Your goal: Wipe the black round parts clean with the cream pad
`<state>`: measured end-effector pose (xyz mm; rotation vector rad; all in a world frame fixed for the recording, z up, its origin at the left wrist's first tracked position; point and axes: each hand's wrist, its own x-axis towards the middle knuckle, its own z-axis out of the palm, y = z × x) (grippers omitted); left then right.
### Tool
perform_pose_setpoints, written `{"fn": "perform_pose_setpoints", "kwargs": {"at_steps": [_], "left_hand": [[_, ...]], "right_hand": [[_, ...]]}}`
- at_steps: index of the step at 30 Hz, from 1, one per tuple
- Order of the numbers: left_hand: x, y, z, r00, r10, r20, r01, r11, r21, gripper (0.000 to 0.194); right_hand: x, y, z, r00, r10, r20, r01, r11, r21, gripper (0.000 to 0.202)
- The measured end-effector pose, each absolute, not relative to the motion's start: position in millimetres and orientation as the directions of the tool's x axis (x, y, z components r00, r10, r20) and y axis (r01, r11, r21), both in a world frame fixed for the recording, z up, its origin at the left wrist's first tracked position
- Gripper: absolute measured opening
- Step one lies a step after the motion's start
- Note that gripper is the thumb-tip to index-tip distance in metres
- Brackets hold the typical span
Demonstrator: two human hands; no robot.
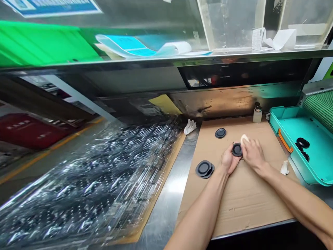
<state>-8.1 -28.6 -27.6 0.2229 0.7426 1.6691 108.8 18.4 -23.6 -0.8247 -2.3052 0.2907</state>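
Over the cardboard sheet [249, 205], left hand [229, 159] holds one black disc [237, 149]; right hand [253, 152] pinches one white wad [244, 139] at its rim. On the sheet: one lone disc [220, 133], one stack [204, 168] of at least two, one bottle [257, 115]. Teal bin [321, 152]: several black pieces [303, 142], overlapping, exact count unclear. Blue-and-white sign [59, 7], upper left: writing unreadable.

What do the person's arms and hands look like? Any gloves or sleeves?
No gloves: the left hand and the right hand are bare. The left forearm and right forearm are bare too, with no sleeve, watch or bracelet in view. The fingers look too small to rule out a ring.
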Motion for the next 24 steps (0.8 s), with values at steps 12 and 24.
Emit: {"fn": "perform_pose_setpoints", "kwargs": {"at_steps": [12, 24], "left_hand": [[-4.2, -28.3, -33.4, -0.316, 0.928, -0.197, -0.779, -0.135, 0.613, 0.036], [1.0, -26.5, -34.8, -0.381, 0.908, -0.173, -0.725, -0.177, 0.666, 0.033]], "right_hand": [[117.0, 14.8, -7.6, -0.611, 0.74, 0.282, 0.505, 0.638, -0.581, 0.023], [111.7, 30.5, -10.7, -0.526, 0.83, 0.189, 0.367, 0.421, -0.829, 0.017]]}}
